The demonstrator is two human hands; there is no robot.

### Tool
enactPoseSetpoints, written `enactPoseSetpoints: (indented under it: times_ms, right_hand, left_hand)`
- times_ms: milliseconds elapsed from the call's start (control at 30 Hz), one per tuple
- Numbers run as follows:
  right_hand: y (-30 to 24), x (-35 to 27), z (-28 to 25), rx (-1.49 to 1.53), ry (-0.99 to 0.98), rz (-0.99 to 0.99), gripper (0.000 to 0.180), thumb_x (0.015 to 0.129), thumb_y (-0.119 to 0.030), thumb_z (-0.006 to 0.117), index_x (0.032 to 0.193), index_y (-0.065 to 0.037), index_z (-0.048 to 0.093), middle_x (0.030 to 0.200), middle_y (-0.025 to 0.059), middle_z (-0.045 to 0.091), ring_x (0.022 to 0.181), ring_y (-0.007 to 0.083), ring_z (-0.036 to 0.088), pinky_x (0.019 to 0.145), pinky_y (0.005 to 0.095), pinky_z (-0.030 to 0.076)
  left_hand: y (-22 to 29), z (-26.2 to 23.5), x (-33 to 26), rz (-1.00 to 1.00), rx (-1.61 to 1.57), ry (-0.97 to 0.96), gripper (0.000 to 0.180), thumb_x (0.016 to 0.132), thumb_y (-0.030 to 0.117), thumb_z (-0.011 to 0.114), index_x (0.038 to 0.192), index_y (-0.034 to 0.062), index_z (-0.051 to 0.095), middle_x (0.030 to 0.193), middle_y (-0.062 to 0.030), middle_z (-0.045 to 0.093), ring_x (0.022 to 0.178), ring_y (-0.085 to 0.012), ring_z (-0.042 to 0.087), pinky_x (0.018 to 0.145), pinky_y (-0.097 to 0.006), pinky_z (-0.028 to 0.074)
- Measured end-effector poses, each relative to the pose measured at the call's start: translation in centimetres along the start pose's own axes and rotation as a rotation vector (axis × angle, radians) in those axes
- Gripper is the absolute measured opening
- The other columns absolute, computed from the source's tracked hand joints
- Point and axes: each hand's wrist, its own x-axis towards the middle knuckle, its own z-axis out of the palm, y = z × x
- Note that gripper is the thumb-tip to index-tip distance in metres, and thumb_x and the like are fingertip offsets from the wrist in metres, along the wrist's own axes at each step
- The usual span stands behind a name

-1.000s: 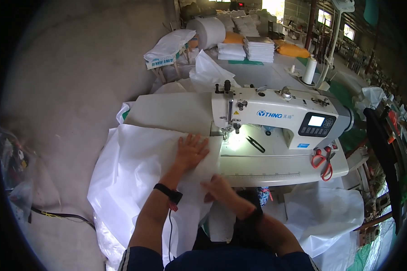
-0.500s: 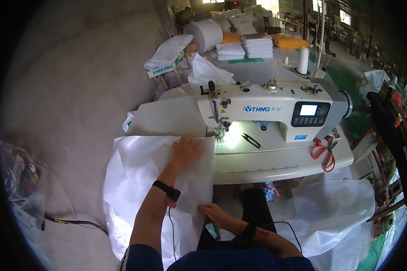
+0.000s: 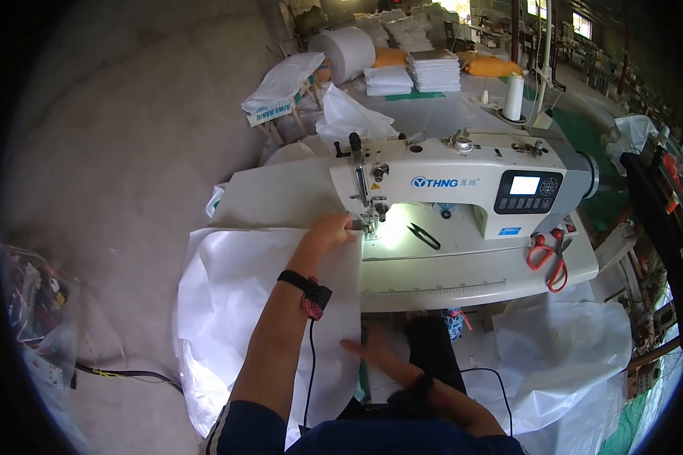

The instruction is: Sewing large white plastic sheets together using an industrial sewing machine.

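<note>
A white woven-plastic sheet (image 3: 228, 292) hangs over the front left of the sewing machine's table, with its top right corner close to the presser foot (image 3: 370, 227). My left hand (image 3: 328, 231) is at that corner, fingers curled together on the sheet's upper edge just left of the foot; the fingertips are partly hidden. Lower down, my right hand (image 3: 373, 350) is beside the sheet's right edge, thumb toward it, with the other fingers smeared by motion. The white sewing machine (image 3: 440, 178) has its lamp lit over the needle area.
Black thread snips (image 3: 423, 236) lie under the machine arm, and red-handled scissors (image 3: 550, 260) lie at the table's right. More white sheeting (image 3: 561, 356) hangs below right. Behind stand a thread cone (image 3: 513, 97), folded white stacks (image 3: 435, 73) and a large white roll (image 3: 343, 54).
My left hand has gone from lying flat with spread fingers to curled at the corner by the presser foot. The right hand's fingers have moved off their pinch at the sheet's edge.
</note>
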Motion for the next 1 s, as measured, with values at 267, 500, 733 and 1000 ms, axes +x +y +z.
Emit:
enactPoseSetpoints:
  times_ms: [267,500,733,1000]
  right_hand:
    - [-6.3,-2.8,-4.3,0.95,-0.622,-0.001,0.048,0.087,-0.037,0.06,0.113,0.003,0.057,0.104,0.0087,0.061,0.094,0.017,0.058,0.083,0.0328,0.046]
    - [-4.5,2.4,-13.3,-0.014,-0.157,-0.064,0.037,0.088,-0.037,0.054,0.081,-0.002,0.062,0.074,0.014,0.066,0.069,0.0302,0.064,0.065,0.04,0.05]
    - [-5.4,15.6,-14.1,0.666,-0.049,0.044,0.029,0.089,-0.026,0.055,0.093,0.003,0.059,0.081,0.0097,0.064,0.066,0.0167,0.061,0.054,0.0307,0.049]
    - [-5.7,16.8,-10.3,0.146,0.362,-0.264,0.026,0.085,-0.022,0.052,0.092,0.001,0.062,0.072,0.0174,0.064,0.066,0.0307,0.063,0.063,0.0397,0.049]
  left_hand:
    - [-1.8,3.0,1.2,0.232,-0.13,0.043,0.025,0.07,0.018,0.068,0.093,0.0085,0.065,0.09,-0.0111,0.066,0.084,-0.0255,0.063,0.072,-0.037,0.048]
    - [0.1,2.7,0.1,0.128,-0.669,-0.044,0.024,0.074,0.014,0.067,0.094,0.0012,0.065,0.083,-0.0042,0.064,0.077,-0.0157,0.057,0.071,-0.03,0.045]
    - [0.7,0.2,-1.9,0.01,-0.966,-0.086,0.027,0.074,0.019,0.07,0.094,0.0026,0.065,0.085,-0.0024,0.063,0.076,-0.0117,0.054,0.07,-0.025,0.043]
    - [-0.1,1.8,-0.6,0.109,-0.924,-0.055,0.024,0.078,0.023,0.067,0.09,0.0028,0.066,0.08,-0.0009,0.062,0.072,-0.0094,0.054,0.064,-0.025,0.043]
